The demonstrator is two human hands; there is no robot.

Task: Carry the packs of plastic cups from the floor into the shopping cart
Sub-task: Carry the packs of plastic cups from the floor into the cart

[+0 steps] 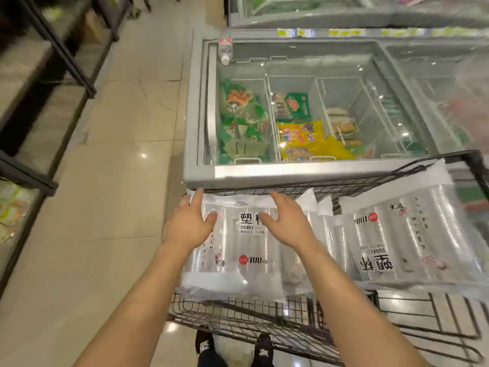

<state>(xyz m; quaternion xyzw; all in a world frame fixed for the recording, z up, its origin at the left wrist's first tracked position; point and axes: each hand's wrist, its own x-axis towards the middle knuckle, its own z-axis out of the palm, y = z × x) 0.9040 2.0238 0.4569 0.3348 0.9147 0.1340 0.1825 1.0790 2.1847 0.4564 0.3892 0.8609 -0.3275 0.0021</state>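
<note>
Glossy tile (pixel 119 207); wire cart (pixel 264 316); left hand (pixel 189 225), right hand (pixel 288 221) on clear cup pack (pixel 243 250).

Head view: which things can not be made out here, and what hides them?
- Under the shopping cart: hidden by its load, so packs left on the floor cannot be counted.
- Print on the left pack: partly covered by the right hand.
- The right pack: cut by the right edge.
- The shelves at left: blurred.

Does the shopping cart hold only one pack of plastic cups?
No, the left pack and the right pack, its print turned the other way, both lie in the shopping cart.
</note>
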